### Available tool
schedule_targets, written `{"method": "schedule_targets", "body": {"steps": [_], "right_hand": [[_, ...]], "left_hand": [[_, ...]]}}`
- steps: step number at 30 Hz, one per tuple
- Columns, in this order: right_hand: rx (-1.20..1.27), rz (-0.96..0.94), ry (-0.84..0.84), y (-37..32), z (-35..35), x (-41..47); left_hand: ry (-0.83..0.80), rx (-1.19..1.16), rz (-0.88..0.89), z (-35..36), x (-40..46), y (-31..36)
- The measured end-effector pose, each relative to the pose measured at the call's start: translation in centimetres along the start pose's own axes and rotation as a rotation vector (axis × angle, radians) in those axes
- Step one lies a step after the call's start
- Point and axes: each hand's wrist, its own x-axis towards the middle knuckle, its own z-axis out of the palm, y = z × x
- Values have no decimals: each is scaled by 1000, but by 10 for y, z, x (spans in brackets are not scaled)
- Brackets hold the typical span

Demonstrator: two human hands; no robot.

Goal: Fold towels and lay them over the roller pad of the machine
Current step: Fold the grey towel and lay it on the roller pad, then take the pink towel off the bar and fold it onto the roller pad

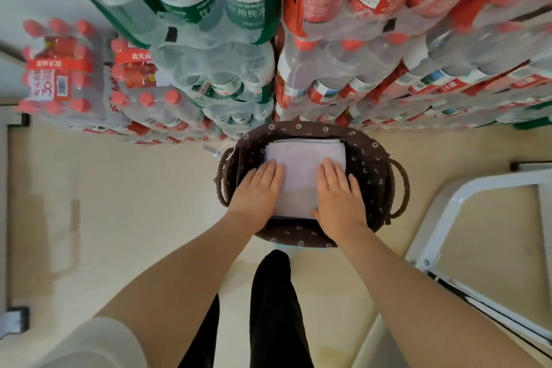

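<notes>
Hands: left hand (259,188) and right hand (339,191), fingers flat (nothing gripped), pressing folded towel (301,170) inside basket (373,164) on floor (119,203).

Soft, even indoor light fills the wide-angle view, bright enough that colours read clearly. Around the basket (379,158) near the centre, the fabric print is fairly sharp. Above it, the shrink-wrapped water bottle packs (209,69) stretch and smear toward the top edge, their labels blurred, with pale sheen on the plastic. Left of the basket, faint grey shadows lie on the beige floor (119,203). Below it, the forearms balloon toward the lower corners from lens distortion.
</notes>
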Motion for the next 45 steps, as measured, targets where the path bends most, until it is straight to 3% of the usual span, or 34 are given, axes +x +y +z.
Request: {"method": "schedule_targets", "body": {"steps": [3,8,10,13,16,23,29,37,45], "right_hand": [[-5,-49,-63,-10,-48,-18],[5,-231,-255,-50,-128,-54],[-18,-313,-221,-86,-150,-72],[-50,-452,4,-159,-169,-104],[-26,-656,86,-254,-167,-147],[-134,-1087,-65,-485,-71,-294],[-287,-1262,-288,-611,39,-418],[-512,-1410,-379,-740,133,-498],[-622,-1418,-435,-871,210,-541]], "left_hand": [[14,-124,-31,-31,-37,-10],[-71,-603,-68,-84,-131,-45],[-51,-701,-118,-98,-179,-64],[160,-951,-375,-97,-262,-99],[439,-1206,-629,-63,-363,-130],[708,-1294,-1006,81,-618,-148],[1022,-1561,-1266,201,-792,-123],[1396,-1758,-1523,301,-909,-110],[1451,-1784,-1553,372,-1002,-192]]}}
